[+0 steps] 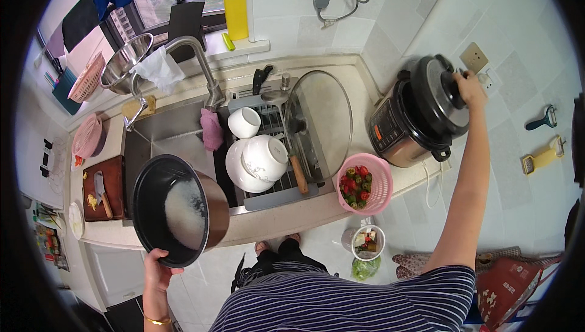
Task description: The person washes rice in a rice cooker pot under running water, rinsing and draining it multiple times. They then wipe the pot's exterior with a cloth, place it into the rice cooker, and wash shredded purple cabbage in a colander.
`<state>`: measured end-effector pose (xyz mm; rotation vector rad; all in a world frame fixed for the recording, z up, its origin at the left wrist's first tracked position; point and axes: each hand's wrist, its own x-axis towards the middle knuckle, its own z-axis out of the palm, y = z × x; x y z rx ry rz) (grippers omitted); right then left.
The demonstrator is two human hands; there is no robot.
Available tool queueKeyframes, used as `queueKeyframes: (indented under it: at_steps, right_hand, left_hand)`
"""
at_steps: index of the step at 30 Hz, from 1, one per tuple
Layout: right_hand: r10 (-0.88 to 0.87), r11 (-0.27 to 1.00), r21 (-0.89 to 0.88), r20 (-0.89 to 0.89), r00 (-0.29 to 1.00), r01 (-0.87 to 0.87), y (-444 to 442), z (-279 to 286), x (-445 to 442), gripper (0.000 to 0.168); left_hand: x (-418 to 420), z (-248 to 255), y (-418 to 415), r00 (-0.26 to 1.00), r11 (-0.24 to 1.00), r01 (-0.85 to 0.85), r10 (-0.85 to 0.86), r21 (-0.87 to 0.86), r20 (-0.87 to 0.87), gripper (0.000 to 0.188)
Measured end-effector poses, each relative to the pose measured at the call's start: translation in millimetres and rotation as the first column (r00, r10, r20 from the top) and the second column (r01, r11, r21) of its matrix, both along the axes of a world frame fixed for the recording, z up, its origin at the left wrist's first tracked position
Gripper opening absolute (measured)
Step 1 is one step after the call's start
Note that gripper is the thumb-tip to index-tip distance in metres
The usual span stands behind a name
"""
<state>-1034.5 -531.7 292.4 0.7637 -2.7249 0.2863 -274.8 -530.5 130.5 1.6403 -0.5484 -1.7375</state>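
My left hand point(161, 269) grips the rim of a dark inner cooking pot point(217, 213), which is tilted at the sink's front edge. Wet white rice point(185, 213) lies in the pot. At the right, my right hand point(470, 88) is closed on the handle of the black and silver lid point(434, 89). That lid is tilted up over an electric pressure cooker point(388, 126), whose dark opening shows beneath it. Whether the lid touches the cooker body cannot be told.
A pink basket point(386, 190) of cut peppers stands near the counter edge. White bowls point(265, 158) and a glass lid point(336, 126) rest on the rack over the sink. A cleaver point(99, 188) lies on the cutting board point(116, 172). A bin point(349, 240) stands on the floor.
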Motion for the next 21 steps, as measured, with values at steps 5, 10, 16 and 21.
queueKeyframes:
  at_steps: [5, 10, 16, 21]
  right_hand:
    - [0.209, 0.953, -0.191, -0.152, 0.966, -0.237, 8.8, 63.8, 50.8, 0.062]
    - [0.64, 0.698, -0.45, 0.043, 0.767, -0.557, -4.0, 74.7, 172.2, 0.05]
    - [0.895, 0.44, -0.191, 0.018, 0.445, -0.877, -39.7, -13.5, 348.8, 0.047]
    - [0.98, 0.131, -0.07, 0.157, 0.119, -0.989, -81.5, -121.5, 487.9, 0.054]
  left_hand:
    - [29.5, 1.4, -2.5, 1.0, 1.0, 0.014, -0.014, -0.024, -0.002, 0.026]
    - [72.0, 3.4, 13.6, 0.995, 0.995, -0.083, 0.086, -0.062, 0.05, 0.022]
    - [112.6, 18.2, 43.0, 0.979, 0.985, -0.166, 0.169, -0.042, 0.117, 0.021]
    - [143.9, 23.4, 70.1, 0.957, 0.975, -0.22, 0.218, -0.015, 0.191, 0.021]
